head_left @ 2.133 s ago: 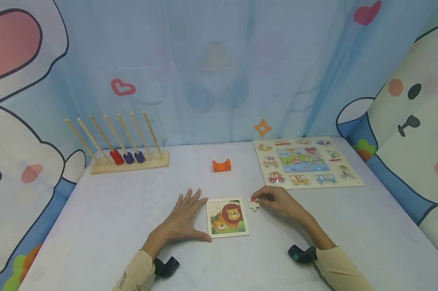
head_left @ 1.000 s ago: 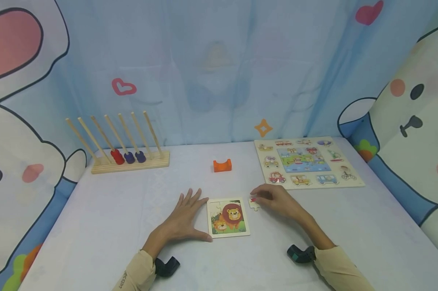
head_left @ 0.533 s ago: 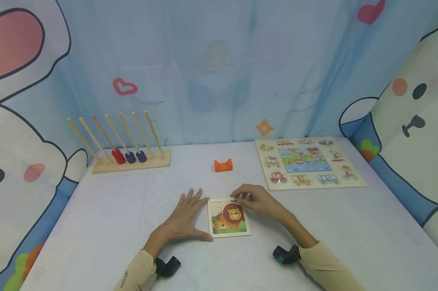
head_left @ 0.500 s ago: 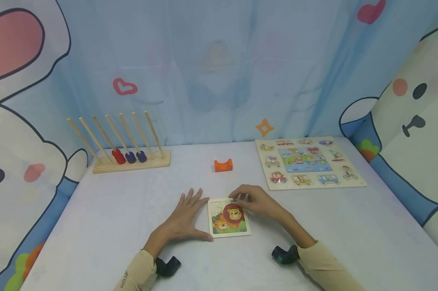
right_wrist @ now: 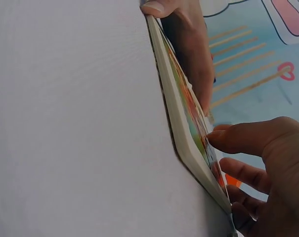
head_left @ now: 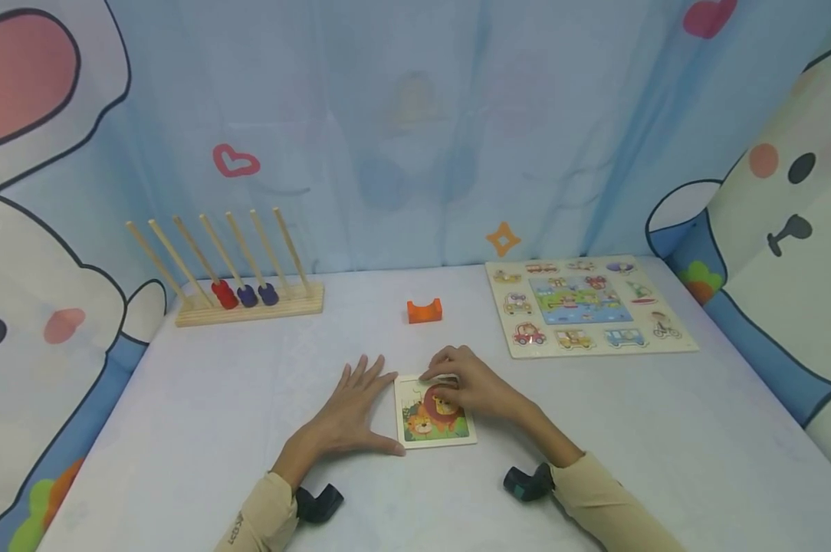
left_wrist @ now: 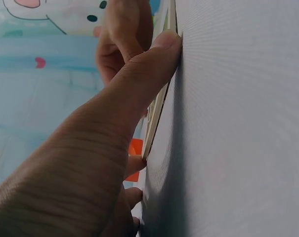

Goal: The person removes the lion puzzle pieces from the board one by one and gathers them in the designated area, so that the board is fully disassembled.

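A small framed wooden lion puzzle (head_left: 438, 429) lies on the white table, a paler area at its upper left. My left hand (head_left: 349, 414) spreads at its left side, with thumb and forefinger against the frame's edge. Over the puzzle's upper part, my right hand (head_left: 474, 387) bends its fingers, thumb and fingertips close together at the picture. They pinch a small puzzle piece, which the fingers mostly hide. In the right wrist view, the right thumb (right_wrist: 233, 139) meets the puzzle surface (right_wrist: 191, 116). The left wrist view shows the left thumb (left_wrist: 164, 42) along the frame's edge.
An orange arched block (head_left: 425, 310) stands behind the puzzle. At the back left is a wooden peg rack (head_left: 250, 310) with red and blue beads on several tall pegs. A larger vehicle puzzle board (head_left: 591, 307) lies at the back right, before a blue curtain.
My right hand has picked up the puzzle piece from the table beside the frame and moved left with it over the lion puzzle. The left hand stays at the frame.
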Tool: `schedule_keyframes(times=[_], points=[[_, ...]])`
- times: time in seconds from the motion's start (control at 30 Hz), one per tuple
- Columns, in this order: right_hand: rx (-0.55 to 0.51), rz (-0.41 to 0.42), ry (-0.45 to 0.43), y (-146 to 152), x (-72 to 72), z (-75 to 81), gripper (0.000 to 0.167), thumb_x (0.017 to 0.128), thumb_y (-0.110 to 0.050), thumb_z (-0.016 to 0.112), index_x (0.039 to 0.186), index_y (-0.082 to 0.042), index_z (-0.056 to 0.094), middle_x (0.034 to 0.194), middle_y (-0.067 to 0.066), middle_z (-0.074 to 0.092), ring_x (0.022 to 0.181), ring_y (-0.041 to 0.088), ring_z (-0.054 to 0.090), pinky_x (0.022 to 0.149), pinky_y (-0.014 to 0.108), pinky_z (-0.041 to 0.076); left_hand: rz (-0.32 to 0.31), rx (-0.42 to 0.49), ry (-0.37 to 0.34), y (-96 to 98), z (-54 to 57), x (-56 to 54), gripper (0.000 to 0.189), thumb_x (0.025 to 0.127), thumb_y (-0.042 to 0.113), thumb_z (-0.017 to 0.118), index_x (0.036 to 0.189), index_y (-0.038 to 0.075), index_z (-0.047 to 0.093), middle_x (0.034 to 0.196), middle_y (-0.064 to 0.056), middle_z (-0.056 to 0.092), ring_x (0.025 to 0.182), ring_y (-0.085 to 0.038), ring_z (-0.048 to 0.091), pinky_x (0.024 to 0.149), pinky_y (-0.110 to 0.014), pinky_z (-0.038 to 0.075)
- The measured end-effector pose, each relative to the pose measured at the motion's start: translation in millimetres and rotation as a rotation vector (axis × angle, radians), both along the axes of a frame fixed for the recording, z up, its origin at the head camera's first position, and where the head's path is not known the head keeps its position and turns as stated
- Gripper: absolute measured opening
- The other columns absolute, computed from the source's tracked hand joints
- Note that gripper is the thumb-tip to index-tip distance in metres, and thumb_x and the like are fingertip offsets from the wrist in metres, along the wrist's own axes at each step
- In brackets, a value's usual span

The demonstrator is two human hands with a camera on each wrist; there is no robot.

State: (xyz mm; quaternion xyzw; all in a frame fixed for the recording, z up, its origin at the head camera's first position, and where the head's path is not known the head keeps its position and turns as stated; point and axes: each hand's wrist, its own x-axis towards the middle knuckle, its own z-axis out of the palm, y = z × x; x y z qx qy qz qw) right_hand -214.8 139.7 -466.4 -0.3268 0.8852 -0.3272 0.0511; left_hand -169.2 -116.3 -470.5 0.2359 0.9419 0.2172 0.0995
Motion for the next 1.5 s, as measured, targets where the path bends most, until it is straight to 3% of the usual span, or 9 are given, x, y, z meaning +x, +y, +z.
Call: schedule_keyframes(times=[0.4, 0.8, 1.5], points=[[0.028, 0.053, 0.129, -0.4, -0.3, -5.1, 0.021, 0.086, -0.020, 0.070, 0.107, -0.022, 0.074, 0.123, 0.005, 0.057, 0.107, 0.022, 0.044, 0.088, 0.044, 0.039, -0.004, -0.012, -0.007, 0.3, 0.1, -1.0, 0.113, 0.061, 0.072, 0.073, 0.151, 0.019, 0.031, 0.161, -0.006, 0.009, 0.148, -0.028, -0.004, 0.119, -0.050, -0.003], [0.113, 0.057, 0.094, -2.2, 1.6, -0.3, 0.029, 0.088, -0.019, 0.067, 0.116, -0.024, 0.071, 0.130, 0.006, 0.053, 0.114, 0.026, 0.042, 0.093, 0.046, 0.040, 0.003, -0.009, 0.006, -0.1, -0.1, -1.2, 0.113, 0.060, 0.073, 0.074, 0.150, 0.019, 0.032, 0.161, -0.006, 0.011, 0.148, -0.027, -0.002, 0.119, -0.050, -0.002], [0.058, 0.061, 0.057, -2.7, 4.5, -1.1, 0.026, 0.087, -0.022, 0.070, 0.113, -0.023, 0.069, 0.125, 0.006, 0.053, 0.113, 0.025, 0.041, 0.094, 0.047, 0.039, 0.001, -0.017, 0.003, -0.1, -2.0, -1.8, 0.114, 0.060, 0.074, 0.073, 0.151, 0.019, 0.031, 0.161, -0.005, 0.009, 0.148, -0.027, -0.003, 0.119, -0.049, -0.002]])
